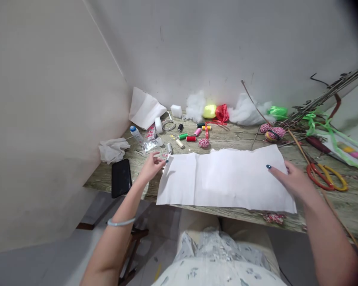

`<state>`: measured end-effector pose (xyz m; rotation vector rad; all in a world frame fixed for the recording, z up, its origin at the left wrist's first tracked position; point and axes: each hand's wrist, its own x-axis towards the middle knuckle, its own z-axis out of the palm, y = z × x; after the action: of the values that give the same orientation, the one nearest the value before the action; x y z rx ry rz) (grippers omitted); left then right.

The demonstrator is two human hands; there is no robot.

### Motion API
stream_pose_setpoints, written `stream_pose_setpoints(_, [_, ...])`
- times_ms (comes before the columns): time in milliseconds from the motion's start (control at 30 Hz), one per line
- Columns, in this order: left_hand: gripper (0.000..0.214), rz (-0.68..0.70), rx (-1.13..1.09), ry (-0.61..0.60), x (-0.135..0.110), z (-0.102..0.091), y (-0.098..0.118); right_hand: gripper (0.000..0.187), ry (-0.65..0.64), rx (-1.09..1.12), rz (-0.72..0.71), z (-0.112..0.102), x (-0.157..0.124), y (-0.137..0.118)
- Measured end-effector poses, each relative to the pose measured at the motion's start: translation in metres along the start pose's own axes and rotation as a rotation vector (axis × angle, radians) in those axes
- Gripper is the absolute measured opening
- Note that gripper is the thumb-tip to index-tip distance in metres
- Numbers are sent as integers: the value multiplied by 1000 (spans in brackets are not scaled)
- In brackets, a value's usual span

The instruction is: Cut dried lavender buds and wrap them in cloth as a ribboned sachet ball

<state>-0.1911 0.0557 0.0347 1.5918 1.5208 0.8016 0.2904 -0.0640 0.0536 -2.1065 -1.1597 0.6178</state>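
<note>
A wide white sheet (229,178), paper or thin cloth, lies at the front of the wooden table, with an upright crease left of its middle. At its upper left corner is my left hand (151,169), thumb and fingers closed about the edge, which lifts slightly. My right hand (295,180) grips the right edge, thumb flat on top and the other fingers mostly hidden behind it. Beyond the sheet lie several thread spools, among them a red spool (191,139) and a silver spool (169,148), and a small ball of red-and-white string (203,143).
Orange-and-yellow-handled scissors (328,177) and long dry stems (331,93) lie at right. A black phone (121,178) sits at the left edge near crumpled tissue (113,151). White stuffing (247,111), a tape roll (168,125) and a bottle (136,134) stand farther back by the wall.
</note>
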Motion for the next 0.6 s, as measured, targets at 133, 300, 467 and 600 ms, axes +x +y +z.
stream_pose_setpoints(133, [65,13,381,66,-40,9,0,42,-67,67,-8,-1,-21,2])
stream_pose_setpoints(300, [45,-136,549,41,-56,24,11,46,25,-121,-25,1,-29,4])
stream_pose_setpoints(467, [18,-66,562,174,-49,18,7,48,157,-190,2,-3,-32,-1])
stream_pose_setpoints(600, [19,-84,355,410,-52,1,-5,48,235,-158,34,-1,-38,5])
